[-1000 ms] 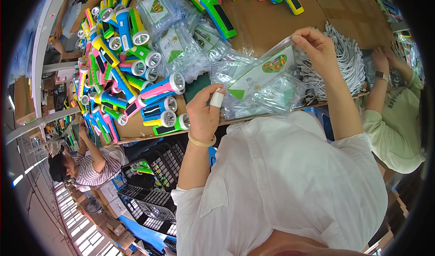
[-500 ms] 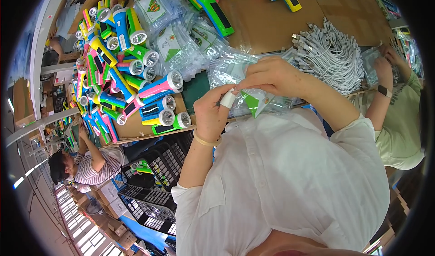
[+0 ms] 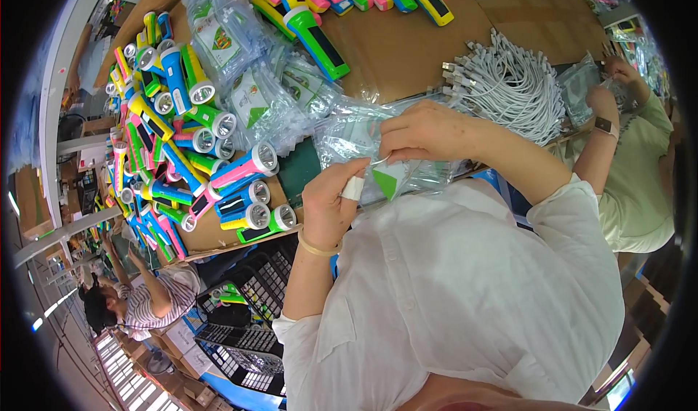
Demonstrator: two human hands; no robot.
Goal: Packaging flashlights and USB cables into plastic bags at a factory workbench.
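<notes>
A clear plastic bag (image 3: pixel 418 172) with a green and white print lies at the table's near edge, in front of my body. My left hand (image 3: pixel 329 202), with a white wrap on one finger, pinches the bag's left side. From the other side my right hand (image 3: pixel 430 131) grips its upper edge with curled fingers. The two hands are a little apart, and part of the film between them is hidden. More clear bags (image 3: pixel 265 98) are heaped just beyond my left hand. A bundle of white USB cables (image 3: pixel 509 91) lies to the right of my right hand.
Colourful flashlights (image 3: pixel 182 113) form a big pile at the left, and more flashlights (image 3: pixel 316 40) lie at the far side. Black plastic crates (image 3: pixel 240 338) stand below the table's left edge. One co-worker (image 3: pixel 160 295) is at the left, another person's hand (image 3: pixel 603 102) at the right.
My hands have moved from touching fingertips to slightly apart, with the bag's edge between them. The whole view has shifted a little, so the table's things appear farther left.
</notes>
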